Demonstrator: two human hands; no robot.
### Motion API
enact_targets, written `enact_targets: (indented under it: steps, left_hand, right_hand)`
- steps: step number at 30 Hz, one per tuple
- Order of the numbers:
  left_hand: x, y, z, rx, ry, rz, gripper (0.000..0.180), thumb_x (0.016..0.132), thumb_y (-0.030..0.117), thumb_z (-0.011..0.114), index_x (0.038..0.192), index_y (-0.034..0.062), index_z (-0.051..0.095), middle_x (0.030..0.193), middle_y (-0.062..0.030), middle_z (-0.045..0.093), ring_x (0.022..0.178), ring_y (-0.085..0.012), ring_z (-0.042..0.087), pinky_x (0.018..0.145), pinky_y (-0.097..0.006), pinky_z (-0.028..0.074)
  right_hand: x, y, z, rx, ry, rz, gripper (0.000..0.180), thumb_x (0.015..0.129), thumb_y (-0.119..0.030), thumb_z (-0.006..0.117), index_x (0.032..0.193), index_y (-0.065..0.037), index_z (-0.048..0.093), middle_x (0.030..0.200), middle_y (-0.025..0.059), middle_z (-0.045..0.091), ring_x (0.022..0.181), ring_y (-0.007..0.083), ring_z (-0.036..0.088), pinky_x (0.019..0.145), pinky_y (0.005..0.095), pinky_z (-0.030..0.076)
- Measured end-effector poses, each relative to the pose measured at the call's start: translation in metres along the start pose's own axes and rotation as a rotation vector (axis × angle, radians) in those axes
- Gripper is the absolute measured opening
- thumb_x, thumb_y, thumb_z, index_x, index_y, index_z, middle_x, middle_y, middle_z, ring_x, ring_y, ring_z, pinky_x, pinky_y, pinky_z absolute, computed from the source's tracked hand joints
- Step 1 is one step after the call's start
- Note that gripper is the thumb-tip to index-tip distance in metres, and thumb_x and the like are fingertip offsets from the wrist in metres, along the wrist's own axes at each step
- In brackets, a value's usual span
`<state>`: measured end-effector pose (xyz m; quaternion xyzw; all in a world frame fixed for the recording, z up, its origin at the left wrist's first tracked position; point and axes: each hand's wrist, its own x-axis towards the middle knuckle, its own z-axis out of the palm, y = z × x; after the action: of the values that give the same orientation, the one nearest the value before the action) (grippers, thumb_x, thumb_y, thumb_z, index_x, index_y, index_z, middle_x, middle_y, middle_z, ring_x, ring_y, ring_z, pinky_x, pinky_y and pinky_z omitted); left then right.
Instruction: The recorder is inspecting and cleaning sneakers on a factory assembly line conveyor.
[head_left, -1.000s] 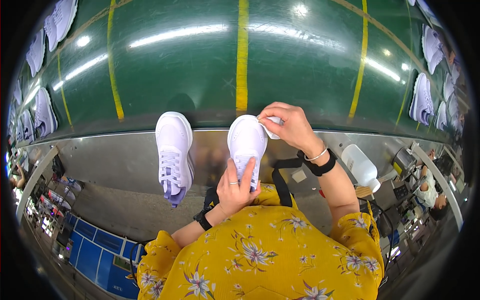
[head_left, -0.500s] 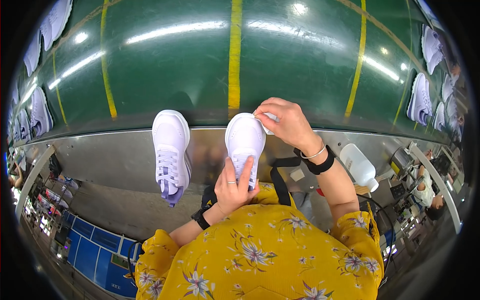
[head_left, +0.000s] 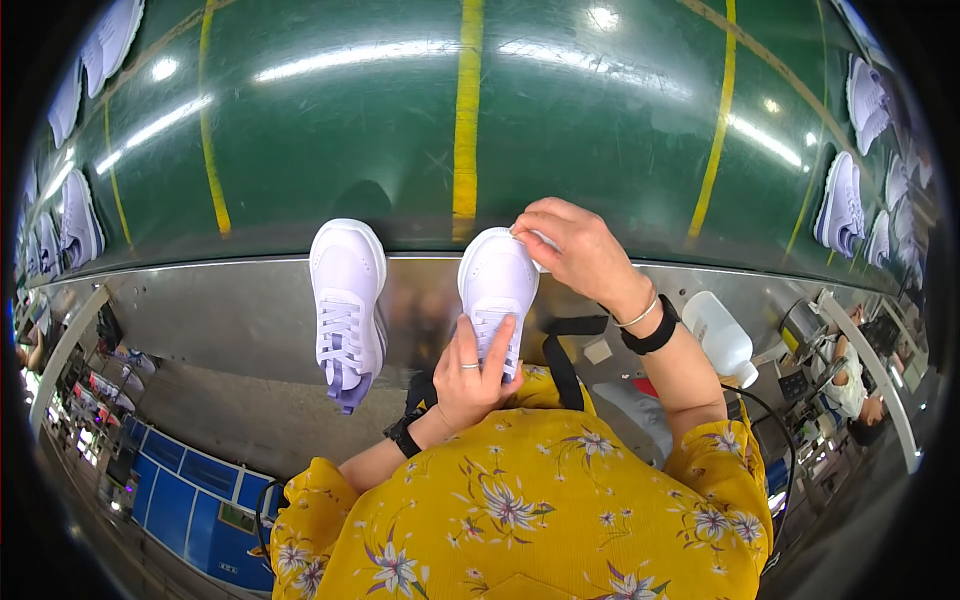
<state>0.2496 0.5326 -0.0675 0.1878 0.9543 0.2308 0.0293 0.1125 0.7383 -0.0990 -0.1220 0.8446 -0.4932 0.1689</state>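
Green tabletop (head_left: 340,130), yellow-striped: lay beyond the held sneaker. Yellow floral blouse (head_left: 520,500): on the person, on the near side of the held sneaker. Held sneaker (head_left: 497,275): lavender lace-up, white sole edge, toe pointing toward the tabletop. Second sneaker (head_left: 346,272): matching lavender, laced, left of the held sneaker and apart from it, toe likewise forward. Translucent plastic bottle (head_left: 722,340), white: well right of the held sneaker. Right hand (head_left: 575,243): at the right side of the held sneaker's toe, thumb and forefinger pinched together on a white piece (head_left: 541,267), mostly hidden, material unclear. Left hand (head_left: 470,388): at the held sneaker's heel end, two fingers parted over the lacing; thumb not visible, full grip could not be told. Black wristband (head_left: 652,328): right wrist, right of the held sneaker. Finger ring (head_left: 469,366): left hand, beside the held sneaker's laces.
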Motion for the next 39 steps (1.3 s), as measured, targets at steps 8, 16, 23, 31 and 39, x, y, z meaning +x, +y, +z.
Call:
enact_targets:
  steps: [8, 16, 23, 31, 39]
  left_hand:
    - [0.001, -0.003, -0.002, 0.003, -0.014, 0.014, 0.060, 0.072, 0.031, 0.071, 0.128, 0.0115, 0.069, 0.117, -0.0319, 0.060, 0.082, -0.0369, 0.067, 0.068, -0.040, 0.060]
    - [0.003, -0.002, -0.001, -0.009, -0.020, 0.039, 0.058, 0.073, 0.032, 0.070, 0.128, 0.0130, 0.069, 0.116, -0.0322, 0.060, 0.080, -0.0359, 0.067, 0.067, -0.040, 0.059]
    - [0.000, -0.004, -0.002, 0.009, -0.012, 0.040, 0.058, 0.073, 0.031, 0.069, 0.128, 0.0120, 0.069, 0.116, -0.0322, 0.060, 0.081, -0.0360, 0.067, 0.067, -0.040, 0.060]
    - [-0.001, -0.006, 0.000, -0.013, -0.004, 0.083, 0.060, 0.074, 0.035, 0.070, 0.129, 0.0116, 0.069, 0.117, -0.0334, 0.060, 0.086, -0.0393, 0.068, 0.069, -0.041, 0.060]
    - [-0.026, -0.036, -0.005, -0.004, -0.084, -0.096, 0.082, 0.064, 0.035, 0.077, 0.142, 0.0174, 0.058, 0.128, -0.0300, 0.056, 0.099, -0.0496, 0.065, 0.073, -0.050, 0.059]
  right_hand:
    - [0.018, -0.012, 0.000, -0.126, -0.099, -0.166, 0.015, 0.084, -0.002, 0.071, 0.098, 0.000, 0.068, 0.101, 0.0123, 0.066, 0.091, 0.0320, 0.065, 0.080, 0.0400, 0.056]
    - [0.010, -0.010, -0.004, -0.214, -0.057, -0.165, 0.017, 0.084, -0.004, 0.069, 0.100, 0.000, 0.067, 0.101, 0.0111, 0.064, 0.098, 0.0297, 0.065, 0.084, 0.0383, 0.056]
    - [-0.016, 0.003, 0.008, -0.011, 0.093, 0.013, 0.013, 0.086, 0.000, 0.070, 0.099, -0.001, 0.069, 0.099, 0.0130, 0.067, 0.086, 0.0319, 0.067, 0.076, 0.0381, 0.057]
    - [-0.021, 0.000, 0.014, -0.047, 0.230, -0.007, 0.013, 0.084, -0.001, 0.071, 0.098, -0.001, 0.069, 0.098, 0.0133, 0.068, 0.088, 0.0319, 0.067, 0.078, 0.0385, 0.057]
    - [0.021, -0.003, 0.064, -0.100, 0.215, -0.231, 0.007, 0.086, -0.013, 0.062, 0.089, -0.009, 0.066, 0.093, 0.0077, 0.061, 0.090, 0.0269, 0.063, 0.080, 0.0375, 0.055]
